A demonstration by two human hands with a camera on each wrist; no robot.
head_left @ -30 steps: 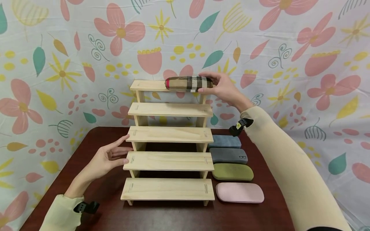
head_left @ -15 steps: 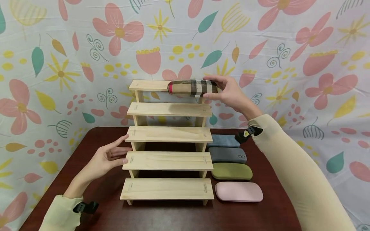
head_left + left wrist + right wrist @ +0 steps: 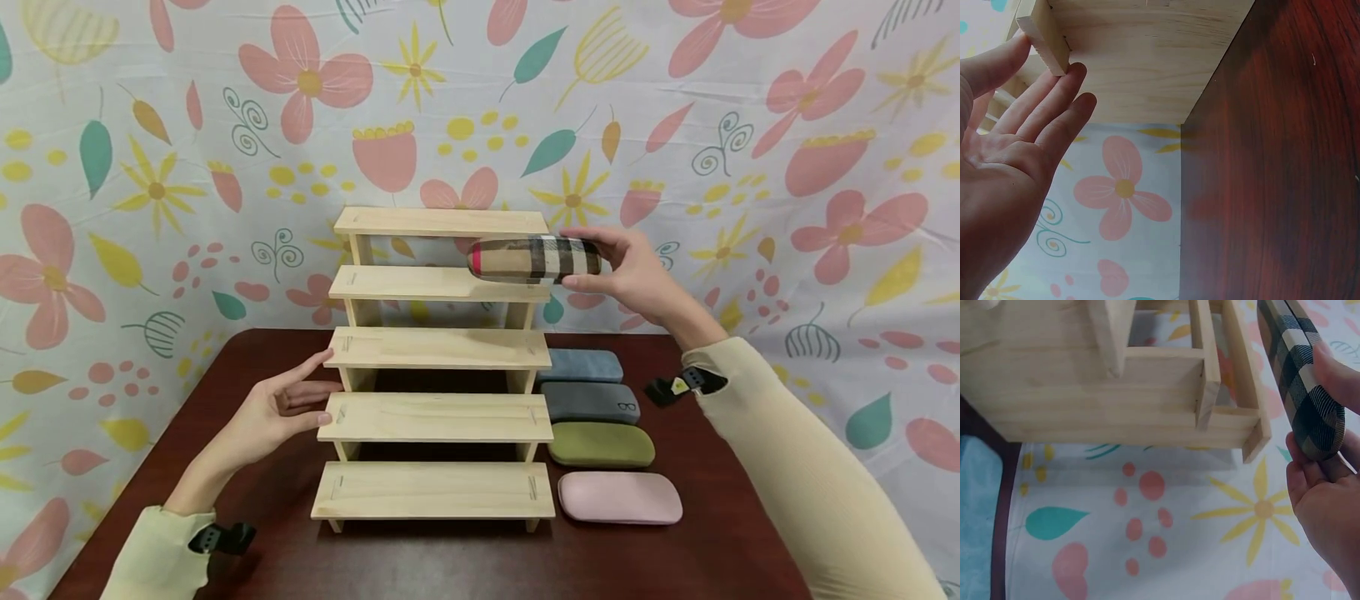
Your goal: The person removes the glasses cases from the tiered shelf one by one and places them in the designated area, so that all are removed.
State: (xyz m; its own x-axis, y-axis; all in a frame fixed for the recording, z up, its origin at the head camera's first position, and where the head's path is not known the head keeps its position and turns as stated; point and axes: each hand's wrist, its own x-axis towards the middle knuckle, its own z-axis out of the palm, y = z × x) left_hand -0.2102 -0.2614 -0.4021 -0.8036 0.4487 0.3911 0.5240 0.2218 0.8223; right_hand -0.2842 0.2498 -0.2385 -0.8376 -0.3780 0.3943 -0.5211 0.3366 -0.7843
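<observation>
A tan, black, white and red plaid glasses case [image 3: 517, 260] is held in my right hand [image 3: 633, 271], between thumb and fingers at its right end. It hangs in front of the right side of the stepped wooden display stand [image 3: 442, 347], level with the upper shelves. In the right wrist view, the case [image 3: 1304, 375] appears beside the stand, apart from it. My left hand [image 3: 262, 417] touches the stand's left side with its fingers extended. In the left wrist view, the thumb and fingertips meet the end of a shelf board [image 3: 1047, 44].
Right of the stand, a blue case [image 3: 585, 365], a grey-blue case [image 3: 592, 402] with a glasses mark, a green case [image 3: 602, 445] and a pink case [image 3: 621, 498] lie in a column on the dark red-brown table [image 3: 420, 562]. A floral cloth [image 3: 465, 100] hangs behind.
My right hand has brought the plaid glasses case down and to the right, away from the top shelf, which now shows in full. My left hand stays at the stand's left side.
</observation>
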